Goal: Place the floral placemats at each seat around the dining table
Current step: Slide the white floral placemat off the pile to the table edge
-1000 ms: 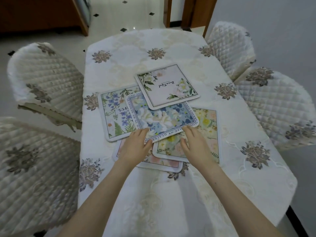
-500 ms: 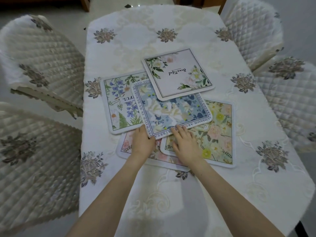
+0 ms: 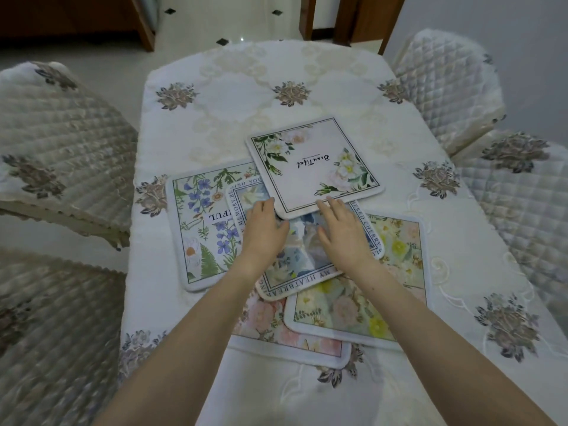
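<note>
Overlapped mats, cropped chairs, blurred print.

From my seat, the pink placemat [image 3: 285, 339] at lower centre is mostly buried under the yellow placemat [image 3: 368, 290], the blue placemat [image 3: 301, 256] and my forearms. The blue placemat's middle is blurred and covered by my left hand [image 3: 264, 232] and right hand [image 3: 344, 235]; its border lettering reads only in pieces. The white placemat [image 3: 313, 164] hides its far corner. The left chairs [image 3: 55, 133] and right chairs [image 3: 522, 195] run off the frame edges.

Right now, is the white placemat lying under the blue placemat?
No, the white placemat lies on top, its near corner overlapping the blue placemat.
</note>
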